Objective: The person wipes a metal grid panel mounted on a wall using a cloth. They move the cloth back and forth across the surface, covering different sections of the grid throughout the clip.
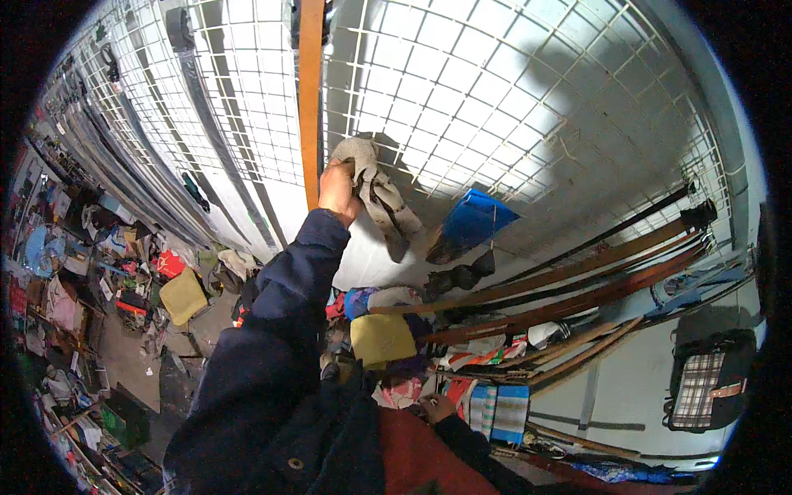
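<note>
My left hand [337, 193], raised in front of the wire grid, is closed around a grey-beige rag [386, 200]. Loose folds of the cloth, darkened in places, dangle to the right of the fist. Close beside this hand hangs an orange-tan belt [310, 99]; the rag lies to the right of its strip, and whether my knuckles touch the belt I cannot tell. Low in front of my body is my right hand [436, 407], near a red-and-white cloth [401, 392]. Its fingers are too small and dark to make out their grip.
White wire grid [462, 82] covers the wall, with dark belts [202, 107] hanging at left. A blue packet [474, 221] hangs right of the rag. Brown belts [594, 289] stretch across the right, near a plaid bag [701, 384]. Yellow cushions [384, 340] and clutter lie below.
</note>
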The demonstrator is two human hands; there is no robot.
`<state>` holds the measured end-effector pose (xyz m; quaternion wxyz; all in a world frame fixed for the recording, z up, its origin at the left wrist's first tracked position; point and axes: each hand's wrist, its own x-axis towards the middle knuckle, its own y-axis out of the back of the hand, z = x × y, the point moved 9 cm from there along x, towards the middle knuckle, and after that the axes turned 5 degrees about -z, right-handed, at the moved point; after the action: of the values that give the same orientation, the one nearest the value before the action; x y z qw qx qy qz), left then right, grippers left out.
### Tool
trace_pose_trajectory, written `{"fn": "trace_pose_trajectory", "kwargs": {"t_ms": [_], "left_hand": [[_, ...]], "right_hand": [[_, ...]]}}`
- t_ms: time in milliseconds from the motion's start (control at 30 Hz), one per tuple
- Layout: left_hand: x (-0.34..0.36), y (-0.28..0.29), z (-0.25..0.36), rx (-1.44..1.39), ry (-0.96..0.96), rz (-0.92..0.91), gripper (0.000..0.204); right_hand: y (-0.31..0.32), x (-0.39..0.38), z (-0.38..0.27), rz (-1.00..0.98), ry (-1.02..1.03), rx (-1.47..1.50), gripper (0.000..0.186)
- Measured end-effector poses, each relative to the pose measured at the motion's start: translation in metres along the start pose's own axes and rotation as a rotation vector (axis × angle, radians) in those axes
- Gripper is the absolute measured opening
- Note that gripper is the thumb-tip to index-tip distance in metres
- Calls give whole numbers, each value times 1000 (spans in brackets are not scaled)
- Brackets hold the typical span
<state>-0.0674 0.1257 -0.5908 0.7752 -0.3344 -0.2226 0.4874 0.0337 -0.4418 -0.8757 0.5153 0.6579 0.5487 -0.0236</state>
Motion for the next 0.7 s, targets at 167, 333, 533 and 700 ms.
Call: {"fn": "trace_pose_trajectory", "kwargs": {"t_ms": [167,333,533,700], "left_hand": [[-20,-28,45,1419,-589,16,21],[-37,-27,26,1879,-647,-206,11],[-65,11,-11,1827,-490,-37,14],[-63,10,-29,1884,-417,-165,12]], "right_hand": [[-5,6,8,-91,-112,359,45],[17,2,-26,88,116,112,46],[19,10,-11,89,44,94,46],[14,-6,-6,8,-48,564,44]]}}
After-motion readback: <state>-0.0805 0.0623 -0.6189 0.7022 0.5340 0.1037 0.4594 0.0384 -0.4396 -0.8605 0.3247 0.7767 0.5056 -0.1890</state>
